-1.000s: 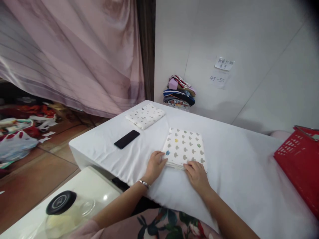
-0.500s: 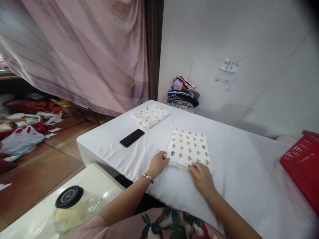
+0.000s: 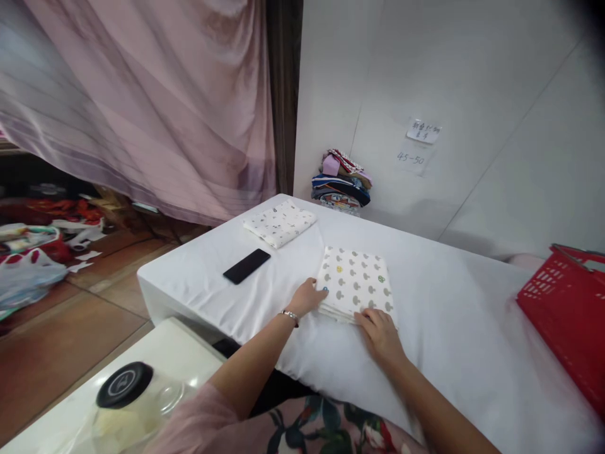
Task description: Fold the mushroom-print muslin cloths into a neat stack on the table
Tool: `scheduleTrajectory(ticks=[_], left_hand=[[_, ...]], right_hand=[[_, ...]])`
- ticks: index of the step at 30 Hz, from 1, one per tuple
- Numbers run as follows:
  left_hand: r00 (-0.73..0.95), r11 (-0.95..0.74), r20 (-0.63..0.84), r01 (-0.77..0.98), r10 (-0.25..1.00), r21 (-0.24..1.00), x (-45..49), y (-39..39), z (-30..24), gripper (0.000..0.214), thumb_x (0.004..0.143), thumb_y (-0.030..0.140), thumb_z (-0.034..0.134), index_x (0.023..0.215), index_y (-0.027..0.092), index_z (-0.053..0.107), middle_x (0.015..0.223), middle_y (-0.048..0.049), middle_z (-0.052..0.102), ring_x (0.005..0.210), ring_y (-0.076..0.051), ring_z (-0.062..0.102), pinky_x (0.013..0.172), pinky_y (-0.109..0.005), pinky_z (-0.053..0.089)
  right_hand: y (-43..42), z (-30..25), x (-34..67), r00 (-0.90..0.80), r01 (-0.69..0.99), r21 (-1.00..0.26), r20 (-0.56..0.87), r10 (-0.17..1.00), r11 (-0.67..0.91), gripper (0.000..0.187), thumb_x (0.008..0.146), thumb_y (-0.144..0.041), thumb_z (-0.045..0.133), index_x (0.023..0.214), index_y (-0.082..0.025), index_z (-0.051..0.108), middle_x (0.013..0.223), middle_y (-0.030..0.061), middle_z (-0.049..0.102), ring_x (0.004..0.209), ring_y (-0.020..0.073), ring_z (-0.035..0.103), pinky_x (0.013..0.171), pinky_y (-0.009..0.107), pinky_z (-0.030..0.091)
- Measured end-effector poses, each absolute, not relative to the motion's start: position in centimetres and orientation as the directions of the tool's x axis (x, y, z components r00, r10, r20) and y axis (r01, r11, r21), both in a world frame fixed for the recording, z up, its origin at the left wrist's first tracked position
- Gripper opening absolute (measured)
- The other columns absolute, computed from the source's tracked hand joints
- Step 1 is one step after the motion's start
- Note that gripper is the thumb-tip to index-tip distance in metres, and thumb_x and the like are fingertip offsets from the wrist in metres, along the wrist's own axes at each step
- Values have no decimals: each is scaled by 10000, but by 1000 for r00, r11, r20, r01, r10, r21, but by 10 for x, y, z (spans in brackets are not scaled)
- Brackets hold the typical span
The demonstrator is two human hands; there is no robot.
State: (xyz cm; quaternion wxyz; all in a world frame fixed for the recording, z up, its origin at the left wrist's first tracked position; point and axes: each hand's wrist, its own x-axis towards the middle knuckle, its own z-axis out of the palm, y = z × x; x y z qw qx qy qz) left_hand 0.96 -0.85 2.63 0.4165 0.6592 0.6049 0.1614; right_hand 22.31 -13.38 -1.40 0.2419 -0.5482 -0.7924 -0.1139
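A folded white cloth (image 3: 357,277) printed with grey mushrooms and a few coloured ones lies flat on the white-covered table (image 3: 454,315). My left hand (image 3: 306,297), with a bracelet at its wrist, pinches the cloth's near left corner, the thumb over the top. At the near edge, toward the right, my right hand (image 3: 380,333) has its fingertips on the cloth with the edge between fingers and thumb. Its thumb is partly hidden. Layers show along the near fold. Another folded white cloth (image 3: 280,224) with small dark prints lies farther back, touched by neither hand.
A black phone (image 3: 246,266) lies left of the mushroom cloth. A red plastic basket (image 3: 562,309) stands at the right. Behind the table rises a stack of folded fabrics (image 3: 341,181) against the wall. A black-lidded clear jar (image 3: 125,403) is at lower left.
My left hand has shifted its grip slightly up and onto the cloth's corner, its thumb now covering part of the blue mushroom. The right hand stays at the near edge. The view has turned slightly right.
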Motion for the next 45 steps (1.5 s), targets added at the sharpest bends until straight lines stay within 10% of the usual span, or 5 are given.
scheduleTrajectory(ticks=[12,25,31,39,45], left_hand=[[211,-21,-243,793,947,609,8,-16,28,584,780,406,499,1300,165,389,1138,-136,617,1041,-281,576,808,-330,414],[204,-3,-246,776,947,631,5,-10,24,599,774,444,513,1296,172,398,1135,-121,618,1044,-266,579,801,-316,415],[188,22,-267,779,945,626,7,-8,27,603,762,450,528,1290,184,412,1139,-114,619,1046,-260,581,798,-309,415],[175,56,-255,714,951,698,4,-5,18,634,745,401,570,1307,169,393,1065,-99,642,962,-233,606,768,-288,417],[48,130,-215,663,975,737,-9,13,28,647,747,381,588,1323,163,386,1187,-133,571,1023,-233,579,857,-305,414]], right_hand=[[-127,7,240,-64,856,-432,459,886,285,283,897,-269,420,1089,-243,627,1119,69,606,1055,222,540,905,403,459],[-118,-21,262,245,725,-689,247,938,-8,470,882,-424,409,1269,-183,522,1473,60,305,1380,221,188,1117,423,227],[-96,0,277,480,326,-895,-121,869,-305,682,712,-304,612,1359,-259,399,1268,46,557,1150,237,530,975,360,418],[-94,17,279,375,-65,-944,-325,868,-325,957,625,-253,724,1433,-204,212,1210,99,589,1030,230,602,886,342,479],[-119,21,255,212,-26,-947,-319,924,-321,909,690,-308,676,1442,-232,172,1116,94,635,949,233,636,797,363,523]])
